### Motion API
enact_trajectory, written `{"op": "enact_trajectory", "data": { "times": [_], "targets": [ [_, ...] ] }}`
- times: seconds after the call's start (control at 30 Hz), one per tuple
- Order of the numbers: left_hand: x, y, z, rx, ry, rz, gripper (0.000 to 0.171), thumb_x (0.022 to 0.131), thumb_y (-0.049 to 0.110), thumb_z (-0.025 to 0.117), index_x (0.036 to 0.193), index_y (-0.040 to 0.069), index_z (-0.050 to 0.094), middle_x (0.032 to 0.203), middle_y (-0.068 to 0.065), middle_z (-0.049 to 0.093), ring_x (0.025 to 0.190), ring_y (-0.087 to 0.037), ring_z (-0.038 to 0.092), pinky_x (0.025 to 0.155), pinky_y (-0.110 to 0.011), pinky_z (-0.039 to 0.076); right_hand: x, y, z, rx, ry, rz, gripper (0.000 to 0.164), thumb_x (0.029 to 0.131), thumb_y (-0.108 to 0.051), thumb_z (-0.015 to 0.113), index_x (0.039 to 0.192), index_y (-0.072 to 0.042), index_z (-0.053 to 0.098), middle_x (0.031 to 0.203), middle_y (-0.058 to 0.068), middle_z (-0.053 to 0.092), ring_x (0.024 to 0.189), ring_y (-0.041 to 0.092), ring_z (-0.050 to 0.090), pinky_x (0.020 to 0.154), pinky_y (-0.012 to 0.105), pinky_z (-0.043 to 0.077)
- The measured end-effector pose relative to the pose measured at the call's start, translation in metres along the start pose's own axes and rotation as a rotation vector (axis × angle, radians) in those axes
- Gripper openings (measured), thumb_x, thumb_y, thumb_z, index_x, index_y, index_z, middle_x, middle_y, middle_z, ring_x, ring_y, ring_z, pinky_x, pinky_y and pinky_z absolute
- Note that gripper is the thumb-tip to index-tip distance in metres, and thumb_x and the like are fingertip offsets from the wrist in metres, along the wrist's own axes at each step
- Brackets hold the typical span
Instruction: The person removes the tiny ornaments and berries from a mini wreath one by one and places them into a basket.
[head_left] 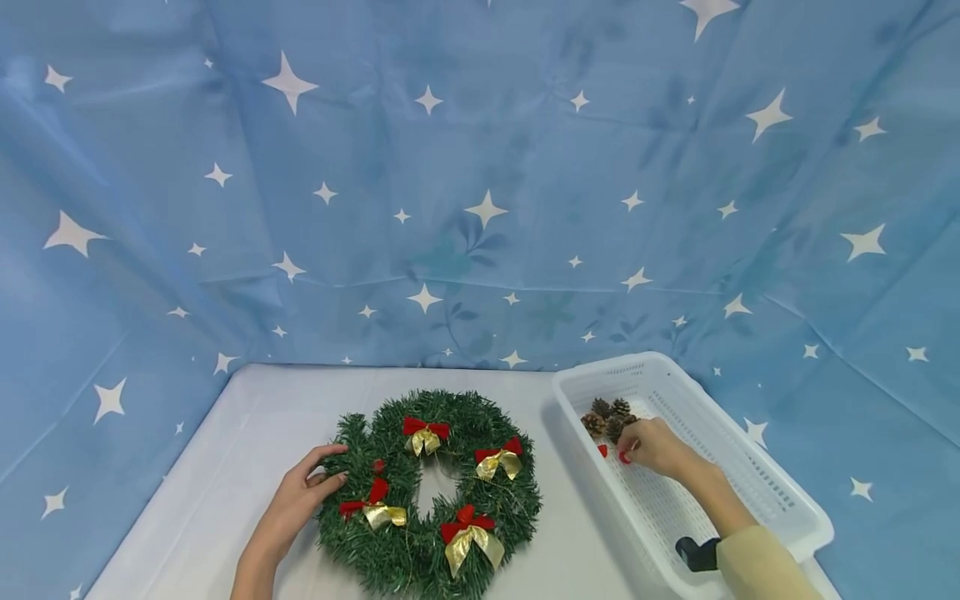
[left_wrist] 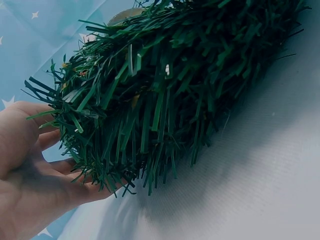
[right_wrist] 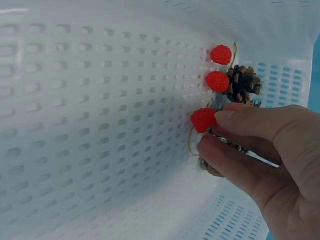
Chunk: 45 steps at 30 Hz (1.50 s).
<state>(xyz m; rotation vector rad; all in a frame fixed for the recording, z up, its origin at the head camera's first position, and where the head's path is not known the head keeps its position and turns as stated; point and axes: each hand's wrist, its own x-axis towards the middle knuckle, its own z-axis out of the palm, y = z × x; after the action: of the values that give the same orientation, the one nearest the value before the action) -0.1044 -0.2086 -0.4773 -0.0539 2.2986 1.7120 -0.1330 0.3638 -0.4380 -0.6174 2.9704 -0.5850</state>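
Note:
A green tinsel wreath (head_left: 517, 500) lies flat on the table, trimmed with red and gold bows (head_left: 471, 537). At its left edge my left hand (head_left: 294, 498) grips the greenery between thumb and fingers; the fingertips are partly hidden among the strands (left_wrist: 145, 110). Over on the right, my right hand (head_left: 660, 450) reaches into a white plastic basket (head_left: 795, 517). Its thumb and index finger pinch a red raspberry-like ornament (right_wrist: 202, 120) with a gold loop. Two more such red berries (right_wrist: 217, 81) lie beside it, close to several pine cones (right_wrist: 243, 84).
The basket has slatted, perforated walls and stands tilted at the table's right side. White cloth (head_left: 292, 400) covers the table. A blue curtain with white stars (head_left: 480, 167) hangs behind and on both sides. A black device (head_left: 697, 554) sits at the right wrist.

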Motion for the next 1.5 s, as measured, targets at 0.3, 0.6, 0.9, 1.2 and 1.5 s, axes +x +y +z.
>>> {"op": "enact_trajectory", "data": {
  "times": [0.3, 0.6, 0.9, 1.2, 1.5],
  "targets": [
    [0.000, -0.004, 0.000, -0.011, 0.006, -0.004, 0.057, 0.100, 0.026, 0.068, 0.152, 0.014, 0.047, 0.170, -0.021, 0.016, 0.149, -0.058, 0.023, 0.110, -0.070, 0.038, 0.002, -0.014, -0.010, 0.006, 0.011, -0.013, 0.008, 0.087, 0.003, 0.074, 0.092, -0.001, 0.077, 0.084, 0.007, 0.075, 0.071, 0.014, 0.068, 0.062, 0.028, 0.057],
    [0.002, -0.002, 0.000, -0.019, 0.008, 0.010, 0.056, 0.101, 0.024, 0.067, 0.152, 0.015, 0.046, 0.170, -0.021, 0.016, 0.149, -0.057, 0.026, 0.111, -0.069, 0.039, -0.001, -0.037, -0.025, 0.051, 0.058, 0.004, 0.010, 0.090, 0.001, 0.072, 0.099, 0.001, 0.076, 0.089, 0.007, 0.075, 0.077, 0.017, 0.070, 0.065, 0.028, 0.058],
    [0.001, -0.001, 0.003, 0.004, 0.002, 0.017, 0.057, 0.101, 0.027, 0.067, 0.152, 0.013, 0.046, 0.169, -0.023, 0.018, 0.147, -0.060, 0.026, 0.108, -0.070, 0.041, -0.012, -0.061, -0.026, 0.094, 0.095, -0.005, 0.011, 0.092, -0.002, 0.073, 0.103, -0.001, 0.076, 0.093, 0.010, 0.077, 0.077, 0.014, 0.072, 0.064, 0.024, 0.057],
    [0.001, -0.004, 0.002, 0.010, 0.014, -0.001, 0.057, 0.100, 0.027, 0.067, 0.152, 0.014, 0.047, 0.169, -0.022, 0.018, 0.147, -0.060, 0.024, 0.108, -0.070, 0.041, -0.016, -0.079, -0.030, 0.115, 0.162, -0.051, 0.014, 0.090, 0.001, 0.073, 0.104, -0.002, 0.076, 0.095, 0.010, 0.076, 0.076, 0.006, 0.070, 0.063, 0.023, 0.058],
    [0.001, -0.004, 0.000, -0.007, 0.010, -0.008, 0.058, 0.100, 0.029, 0.068, 0.152, 0.014, 0.046, 0.170, -0.023, 0.015, 0.148, -0.060, 0.022, 0.107, -0.069, 0.041, -0.014, -0.102, -0.029, 0.065, 0.203, -0.120, 0.016, 0.088, -0.001, 0.077, 0.104, -0.004, 0.076, 0.096, 0.006, 0.076, 0.081, 0.014, 0.070, 0.069, 0.027, 0.060]
  ]
}}
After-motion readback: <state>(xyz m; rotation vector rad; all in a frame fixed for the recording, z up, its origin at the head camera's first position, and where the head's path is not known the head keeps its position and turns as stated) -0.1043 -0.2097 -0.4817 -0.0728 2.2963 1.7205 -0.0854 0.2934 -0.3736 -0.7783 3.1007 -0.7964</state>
